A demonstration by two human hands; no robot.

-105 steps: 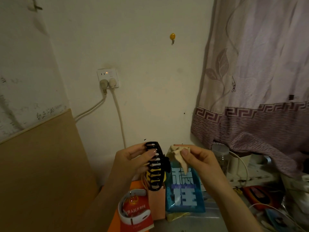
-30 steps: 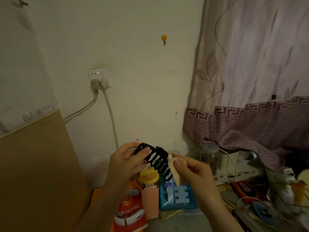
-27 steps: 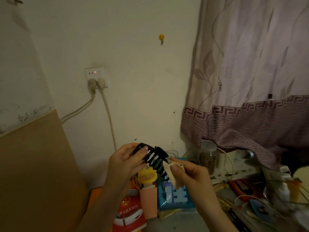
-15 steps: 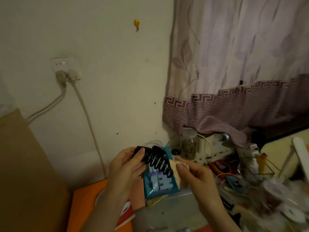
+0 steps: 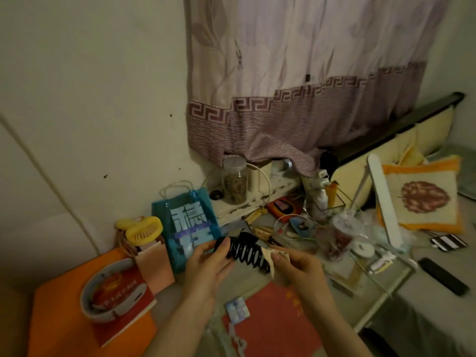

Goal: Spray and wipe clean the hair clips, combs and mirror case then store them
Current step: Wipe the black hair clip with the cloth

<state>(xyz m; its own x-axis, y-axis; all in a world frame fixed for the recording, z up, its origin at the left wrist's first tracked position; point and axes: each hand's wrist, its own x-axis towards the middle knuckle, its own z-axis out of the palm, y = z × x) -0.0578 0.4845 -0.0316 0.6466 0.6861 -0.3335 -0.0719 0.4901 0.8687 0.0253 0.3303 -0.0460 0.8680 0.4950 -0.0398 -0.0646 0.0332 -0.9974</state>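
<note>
A large black claw hair clip hangs in the air over the cluttered table, lying nearly level. My left hand grips its left end with thumb and fingers. My right hand pinches a small beige wipe against the clip's right end. Behind the clip stands a blue transparent bag with white characters.
A yellow mini fan stands in a pink paper bag at the left. A white neck band lies on a red book. A glass jar, a white lamp, a dark remote and loose clutter fill the right side.
The view has swung down and right, showing the table. The clip has turned from upright to nearly level, and the wipe has moved along it to its right end.
</note>
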